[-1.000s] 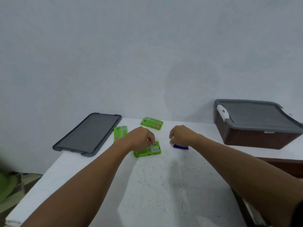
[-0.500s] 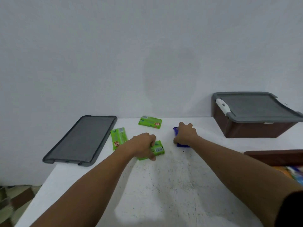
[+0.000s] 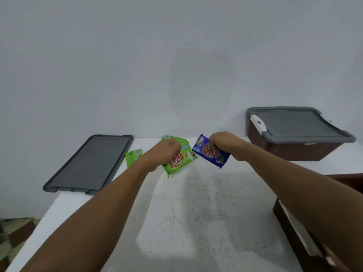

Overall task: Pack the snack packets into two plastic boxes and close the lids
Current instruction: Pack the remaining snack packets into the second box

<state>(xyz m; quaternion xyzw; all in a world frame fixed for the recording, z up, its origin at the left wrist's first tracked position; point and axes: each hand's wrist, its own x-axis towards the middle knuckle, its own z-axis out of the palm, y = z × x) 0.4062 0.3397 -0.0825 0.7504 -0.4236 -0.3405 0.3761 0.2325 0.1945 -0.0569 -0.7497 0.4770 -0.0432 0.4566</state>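
Note:
My left hand [image 3: 160, 155] grips a green snack packet [image 3: 179, 160], lifted off the white table [image 3: 196, 213] and tilted. A second green packet [image 3: 172, 138] shows just behind that hand. My right hand [image 3: 225, 143] holds a blue snack packet [image 3: 211, 152] raised above the table. Another green packet [image 3: 133, 157] lies flat to the left of my left arm. A brown plastic box with a grey lid [image 3: 298, 132] on it stands at the back right. A loose grey lid [image 3: 90, 163] lies at the left edge. The brown rim of another box [image 3: 290, 228] shows at the lower right.
A plain grey wall stands right behind the table. The table's left edge drops to a patterned floor [image 3: 13, 228] at the lower left. The loose lid overhangs the table's left edge.
Both hands have lifted their packets off the table and turned them face up. The view has tilted, bringing the near box's edge to the lower right.

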